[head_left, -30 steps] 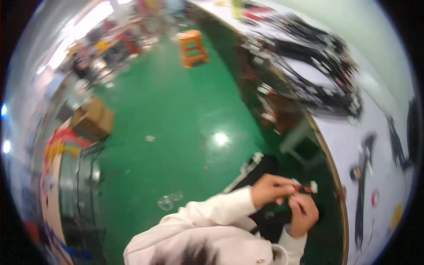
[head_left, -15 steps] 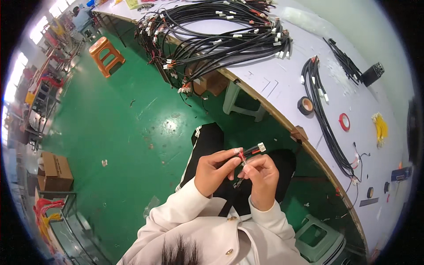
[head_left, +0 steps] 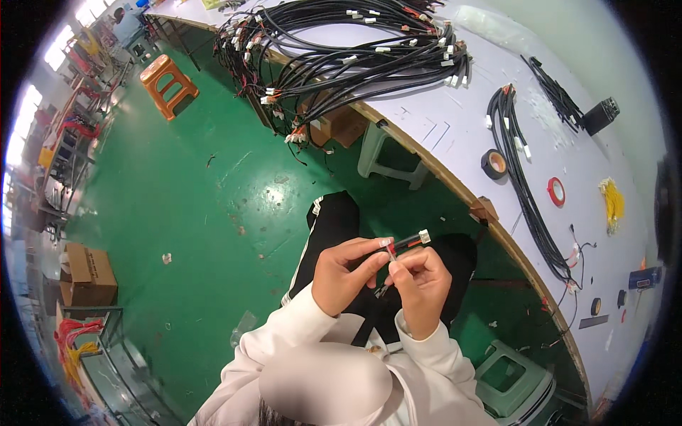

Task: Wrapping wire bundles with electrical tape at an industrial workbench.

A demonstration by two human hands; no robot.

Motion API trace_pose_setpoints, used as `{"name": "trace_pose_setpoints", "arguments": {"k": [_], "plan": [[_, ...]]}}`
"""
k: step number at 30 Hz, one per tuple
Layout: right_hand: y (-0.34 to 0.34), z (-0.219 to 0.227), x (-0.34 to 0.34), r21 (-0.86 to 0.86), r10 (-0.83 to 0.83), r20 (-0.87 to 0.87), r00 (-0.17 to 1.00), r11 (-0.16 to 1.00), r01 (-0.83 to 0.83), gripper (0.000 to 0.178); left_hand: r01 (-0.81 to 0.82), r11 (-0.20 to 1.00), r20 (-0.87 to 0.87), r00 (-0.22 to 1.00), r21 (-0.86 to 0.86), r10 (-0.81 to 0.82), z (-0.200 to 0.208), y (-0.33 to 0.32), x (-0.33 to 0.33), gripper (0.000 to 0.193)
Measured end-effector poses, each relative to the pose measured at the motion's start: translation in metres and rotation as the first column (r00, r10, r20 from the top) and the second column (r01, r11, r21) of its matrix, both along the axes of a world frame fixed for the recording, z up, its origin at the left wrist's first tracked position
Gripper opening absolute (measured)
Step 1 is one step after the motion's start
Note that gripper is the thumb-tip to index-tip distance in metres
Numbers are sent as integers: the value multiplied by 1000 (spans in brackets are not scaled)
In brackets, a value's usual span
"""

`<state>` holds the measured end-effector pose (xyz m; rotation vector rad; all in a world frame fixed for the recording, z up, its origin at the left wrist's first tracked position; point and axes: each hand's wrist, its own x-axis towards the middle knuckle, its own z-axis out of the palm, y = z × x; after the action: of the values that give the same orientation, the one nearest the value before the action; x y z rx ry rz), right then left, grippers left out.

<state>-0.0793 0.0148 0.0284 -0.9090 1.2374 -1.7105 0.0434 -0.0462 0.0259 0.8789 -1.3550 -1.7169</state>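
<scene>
In front of my lap, my left hand (head_left: 342, 275) pinches a short black cable end (head_left: 406, 243) between thumb and fingers. Red and black wires leave the cable and run into a white plug connector (head_left: 424, 236) pointing right. A red strip (head_left: 391, 250), which looks like tape, wraps around the cable by my left fingertips. My right hand (head_left: 425, 290) is closed just below, thumb against forefinger, at the strip's loose, pale end. The fingers hide most of that end and the rest of the cable.
On the white table (head_left: 455, 135) lie bundled black cables (head_left: 383, 60), a separate cable bundle (head_left: 522, 184), a black tape roll (head_left: 494, 164), a red tape roll (head_left: 555, 192) and yellow wires (head_left: 611, 206). Stools (head_left: 515, 380) stand beneath the edge; an orange stool (head_left: 169, 85) is farther left.
My right hand has shifted slightly right and its fingers have turned a little around the cable. The red strip now lies closer around it. My left hand keeps its pinch.
</scene>
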Motion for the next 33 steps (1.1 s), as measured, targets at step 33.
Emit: {"name": "trace_pose_setpoints", "arguments": {"k": [33], "plan": [[22,-18,-49,275,179,434,883,907,-319,16,557,764,-28,814,325,-581,-7,8,10,26]]}}
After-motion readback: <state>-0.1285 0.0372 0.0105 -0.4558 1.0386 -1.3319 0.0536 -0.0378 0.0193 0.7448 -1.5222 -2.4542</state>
